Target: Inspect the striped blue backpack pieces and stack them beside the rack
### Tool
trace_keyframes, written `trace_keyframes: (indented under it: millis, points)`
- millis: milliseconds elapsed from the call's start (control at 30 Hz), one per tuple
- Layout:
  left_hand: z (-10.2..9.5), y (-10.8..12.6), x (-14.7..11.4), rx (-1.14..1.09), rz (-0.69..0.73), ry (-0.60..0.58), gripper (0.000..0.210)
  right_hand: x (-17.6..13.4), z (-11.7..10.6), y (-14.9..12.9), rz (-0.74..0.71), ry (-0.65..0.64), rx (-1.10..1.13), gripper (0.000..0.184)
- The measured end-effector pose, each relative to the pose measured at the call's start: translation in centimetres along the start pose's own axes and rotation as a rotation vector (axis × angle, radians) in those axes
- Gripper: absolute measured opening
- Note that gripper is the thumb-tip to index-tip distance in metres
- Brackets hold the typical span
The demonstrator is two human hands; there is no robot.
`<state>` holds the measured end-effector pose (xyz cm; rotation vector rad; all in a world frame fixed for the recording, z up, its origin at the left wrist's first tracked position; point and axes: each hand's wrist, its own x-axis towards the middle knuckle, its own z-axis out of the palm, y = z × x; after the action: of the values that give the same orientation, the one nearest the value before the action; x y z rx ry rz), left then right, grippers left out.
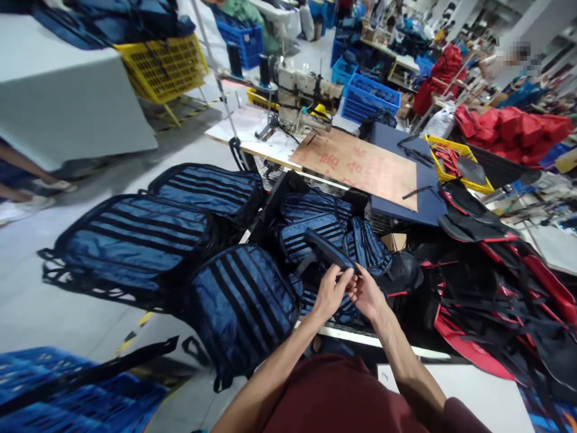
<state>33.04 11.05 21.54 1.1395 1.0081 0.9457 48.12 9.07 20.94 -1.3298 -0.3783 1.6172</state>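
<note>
In front of my body, my left hand [333, 294] and my right hand [367, 294] are close together. Both have their fingers pinched around the near end of a dark, flat strap [328, 248], whose free end points away to the upper left. Under it lie blue bags with black stripes [311, 231], piled in a dark open box. To the left, more striped blue backpacks [246, 297] rest side by side, their black straps hanging at the edges. My fingers partly cover the strap's near end.
A sewing machine [304, 96] stands beyond the box, near a brown cardboard sheet [360, 162]. Black and red bags [487, 288] are heaped at right. A blue crate [76, 397] is at lower left, a yellow basket [162, 69] at upper left. A person's legs show at far left.
</note>
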Motion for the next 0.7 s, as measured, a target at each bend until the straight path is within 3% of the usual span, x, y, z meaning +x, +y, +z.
trace_keyframes:
  millis: [100, 200, 300, 400, 467, 600, 700]
  points:
    - [0.0, 0.8, 0.5, -0.106, -0.041, 0.107, 0.042, -3.2, -0.3, -0.7, 0.065, -0.128, -0.004, 0.07]
    - [-0.6, 1.2, 0.6, -0.263, -0.101, 0.141, 0.051, -5.4, -1.9, -2.0, -0.248, -0.023, -0.288, 0.069]
    - [-0.6, 1.9, -0.2, -0.343, -0.14, 0.101, 0.056, -5.7, -2.9, -2.9, -0.56, 0.094, -0.554, 0.049]
    - [-0.6, 3.0, -1.4, -0.321, -0.127, 0.056, 0.054, -4.8, -2.2, -2.0, -0.58, -0.074, -0.712, 0.041]
    - [-1.4, 3.7, -1.6, -0.241, -0.086, 0.068, 0.05, -4.5, -1.2, -0.8, -0.61, -0.12, -0.769, 0.04]
    - [-4.3, 4.8, -0.8, -0.126, -0.005, 0.252, 0.051, -5.7, 0.5, 1.0, -0.725, -0.114, -0.801, 0.049]
    - [-5.1, 5.1, -0.5, -0.245, -0.026, 0.294, 0.055, -6.8, 1.1, 0.7, -0.712, -0.156, -0.796, 0.046]
